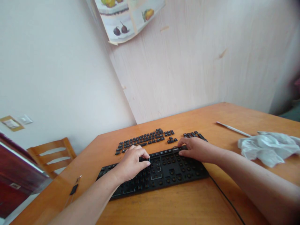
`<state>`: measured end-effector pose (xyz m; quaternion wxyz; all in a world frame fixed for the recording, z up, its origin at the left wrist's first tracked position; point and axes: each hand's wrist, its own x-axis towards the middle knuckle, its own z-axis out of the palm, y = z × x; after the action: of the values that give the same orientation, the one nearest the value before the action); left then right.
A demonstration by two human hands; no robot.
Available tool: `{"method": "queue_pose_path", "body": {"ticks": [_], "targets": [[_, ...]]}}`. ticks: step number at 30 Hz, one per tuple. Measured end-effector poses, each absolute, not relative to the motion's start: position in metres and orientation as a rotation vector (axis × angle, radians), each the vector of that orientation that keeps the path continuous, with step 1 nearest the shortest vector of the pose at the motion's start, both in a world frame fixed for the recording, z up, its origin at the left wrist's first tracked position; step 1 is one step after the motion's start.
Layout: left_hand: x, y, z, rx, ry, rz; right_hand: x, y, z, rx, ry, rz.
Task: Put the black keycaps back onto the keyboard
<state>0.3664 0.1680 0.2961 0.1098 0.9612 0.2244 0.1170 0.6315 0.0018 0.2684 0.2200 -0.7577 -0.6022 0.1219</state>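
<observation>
A black keyboard (167, 170) lies on the wooden table, most of its key sockets bare, with some keys still along its top row. My left hand (134, 162) is over its left half, thumb and index finger pinched at a small dark keycap (149, 160) near the top row. Whether that keycap is seated or loose, I cannot tell. At the keyboard's upper right, my right hand (198, 149) grips the back edge, with the thumb on top and the fingers behind. Loose black keycaps (140, 139) lie in keyboard order behind it, with another group (194, 134) to the right.
A black-handled wire tool (74, 189) lies on the left of the wooden table (175, 203). On the right are a white pen-like stick (233, 128) and a crumpled plastic bag (269, 148). The keyboard's cable (226, 198) runs toward the front edge. A wooden chair (51, 153) stands at left.
</observation>
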Motion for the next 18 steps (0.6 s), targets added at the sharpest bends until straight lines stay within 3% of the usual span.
{"method": "queue_pose_path", "body": {"ticks": [18], "targets": [[0.3742,0.1688,0.2973,2.774,0.686,0.224,0.6325,0.0026,0.2662,-2.103,-1.669,0.305]]}}
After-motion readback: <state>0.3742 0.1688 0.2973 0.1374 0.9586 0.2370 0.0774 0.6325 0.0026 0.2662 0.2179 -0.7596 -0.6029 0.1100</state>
